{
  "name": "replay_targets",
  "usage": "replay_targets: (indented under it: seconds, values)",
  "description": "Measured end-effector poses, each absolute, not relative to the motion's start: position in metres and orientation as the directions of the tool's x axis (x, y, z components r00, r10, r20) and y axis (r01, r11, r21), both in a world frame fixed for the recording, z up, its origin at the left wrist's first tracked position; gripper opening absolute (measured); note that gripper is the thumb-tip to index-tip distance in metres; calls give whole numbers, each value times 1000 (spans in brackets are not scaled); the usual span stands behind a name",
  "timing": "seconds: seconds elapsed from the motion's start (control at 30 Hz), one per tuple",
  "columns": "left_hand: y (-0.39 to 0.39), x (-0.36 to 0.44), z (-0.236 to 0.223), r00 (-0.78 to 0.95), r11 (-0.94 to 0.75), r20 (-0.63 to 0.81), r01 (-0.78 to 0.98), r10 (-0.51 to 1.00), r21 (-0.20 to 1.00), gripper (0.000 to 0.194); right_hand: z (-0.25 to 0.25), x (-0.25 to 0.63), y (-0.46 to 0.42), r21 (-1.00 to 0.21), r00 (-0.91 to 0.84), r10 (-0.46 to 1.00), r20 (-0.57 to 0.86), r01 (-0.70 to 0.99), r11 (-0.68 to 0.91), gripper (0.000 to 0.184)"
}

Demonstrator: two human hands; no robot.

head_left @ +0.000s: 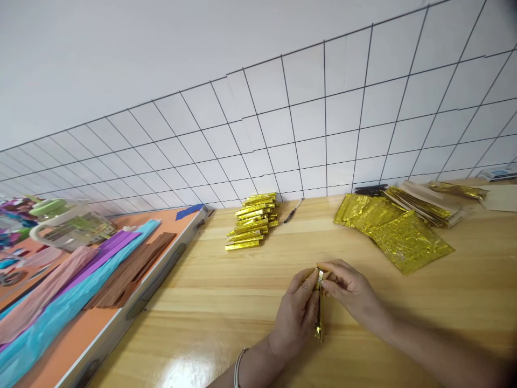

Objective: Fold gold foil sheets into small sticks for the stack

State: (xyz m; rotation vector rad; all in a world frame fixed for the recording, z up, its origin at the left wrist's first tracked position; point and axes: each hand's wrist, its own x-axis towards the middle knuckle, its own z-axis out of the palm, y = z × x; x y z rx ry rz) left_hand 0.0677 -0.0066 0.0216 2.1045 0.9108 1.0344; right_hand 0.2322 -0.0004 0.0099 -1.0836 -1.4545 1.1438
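Observation:
A narrow folded strip of gold foil (318, 328) is held upright on end between my two hands, low in the middle of the view. My left hand (297, 312) is closed around its left side, thumb and fingers pinching near the top. At the upper end, my right hand (349, 288) pinches the strip between thumb and fingers. Part of the foil is hidden behind the left fingers. Beyond the hands, a stack of similar folded gold foil strips (254, 221) lies near the wall. Flat gold foil sheets (407, 240) lie to the right.
A pen (293, 211) lies beside the stack. At the back right are a black clip (370, 189) and more layered foil and paper (424, 202). On the left, an orange-topped surface (109, 328) with a raised edge holds coloured crepe paper (92, 269) and a clear green-lidded jug (72, 223).

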Motion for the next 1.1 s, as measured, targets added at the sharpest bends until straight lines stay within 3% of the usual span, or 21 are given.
replay_targets:
  seconds: [0.17,0.37,1.1]
  values:
    - [-6,67,19,393,-546,416,320,820,774,40,10,233,1,-981,-116,983,142,117,155,24]
    - [-5,67,15,350,-526,424,290,836,799,37,6,233,2,-993,-121,988,100,50,107,23]
    - [-5,66,16,369,-530,417,294,831,796,39,6,233,2,-1000,-160,987,20,-24,17,29]
